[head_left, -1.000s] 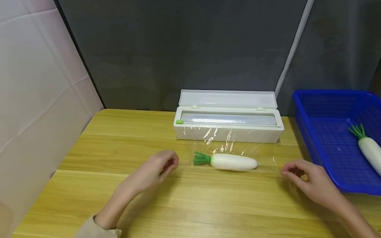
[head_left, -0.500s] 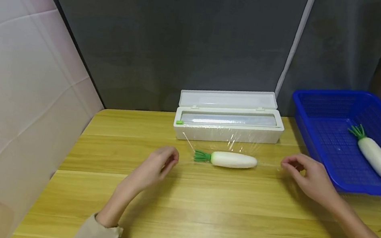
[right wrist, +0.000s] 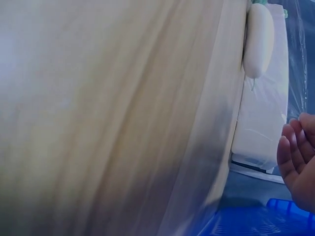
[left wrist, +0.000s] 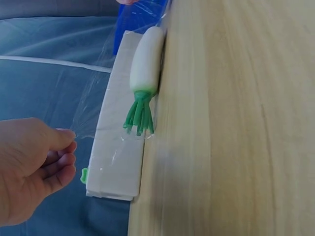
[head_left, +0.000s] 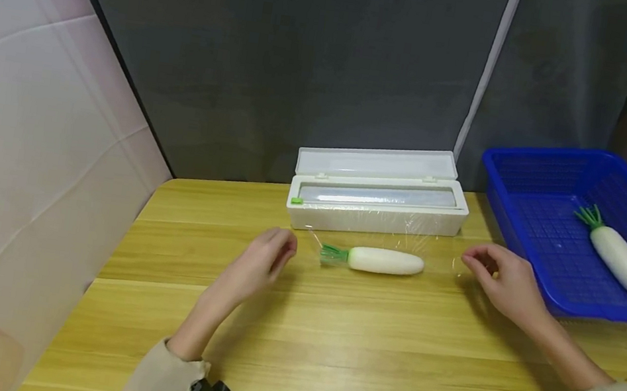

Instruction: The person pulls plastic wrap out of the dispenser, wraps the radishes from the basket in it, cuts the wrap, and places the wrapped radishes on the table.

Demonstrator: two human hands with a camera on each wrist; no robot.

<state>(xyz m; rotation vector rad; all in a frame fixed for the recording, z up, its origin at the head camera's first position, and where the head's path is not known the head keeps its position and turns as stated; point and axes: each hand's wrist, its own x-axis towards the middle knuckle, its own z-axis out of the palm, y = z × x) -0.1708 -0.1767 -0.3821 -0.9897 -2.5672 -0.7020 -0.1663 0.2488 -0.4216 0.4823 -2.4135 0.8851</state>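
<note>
A white radish (head_left: 385, 262) with green stalks lies crosswise on the wooden table. Clear cling film (left wrist: 91, 109) stretches between my two hands, over or around the radish; exactly how it lies is hard to see. At the stalk end, my left hand (head_left: 263, 261) pinches one corner of the film between thumb and fingertips. My right hand (head_left: 501, 283), beyond the root tip, pinches the opposite side of it. Behind the radish stands a white film dispenser box (head_left: 378, 222), lid raised, with a roll inside and a green slider (head_left: 297, 200) at its left.
At the right is a blue plastic basket (head_left: 522, 248) holding another white radish (head_left: 623, 262). The box stands near the table's back edge, before a dark grey curtain (head_left: 283, 71). A pale panel (head_left: 27, 135) borders the left side.
Both hands have shifted slightly away from me, still pinching the film. The radish sits a little farther back, and the glints on the film have changed place.
</note>
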